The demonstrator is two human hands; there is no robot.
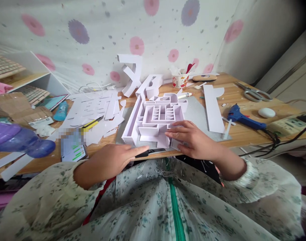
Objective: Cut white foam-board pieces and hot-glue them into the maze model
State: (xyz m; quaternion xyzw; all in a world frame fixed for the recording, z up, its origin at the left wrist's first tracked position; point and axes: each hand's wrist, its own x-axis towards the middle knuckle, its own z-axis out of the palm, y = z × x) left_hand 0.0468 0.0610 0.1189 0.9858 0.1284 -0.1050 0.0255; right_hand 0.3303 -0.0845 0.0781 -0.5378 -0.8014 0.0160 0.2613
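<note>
A white foam-board model [147, 134], with low walls forming several compartments, lies on a grey cutting mat [196, 108] at the desk's front. My right hand [193, 139] rests against its front right corner, fingers spread and touching the walls; its thumb is lower, beside a small white panel. Along the front edge of the desk, my left hand [115, 159] has its index finger stretched out by a black object that I cannot identify. The other left fingers are partly hidden under the hand. Neither hand visibly grips anything.
White cut sheets [92, 107] and a yellow cutter [92, 124] lie left, near a phone [74, 149] and purple bottle [19, 139]. To the right are a blue glue gun [245, 118], scissors [253, 94], a white panel [213, 110] and a power strip [287, 126]. A paper tub [180, 81] stands behind.
</note>
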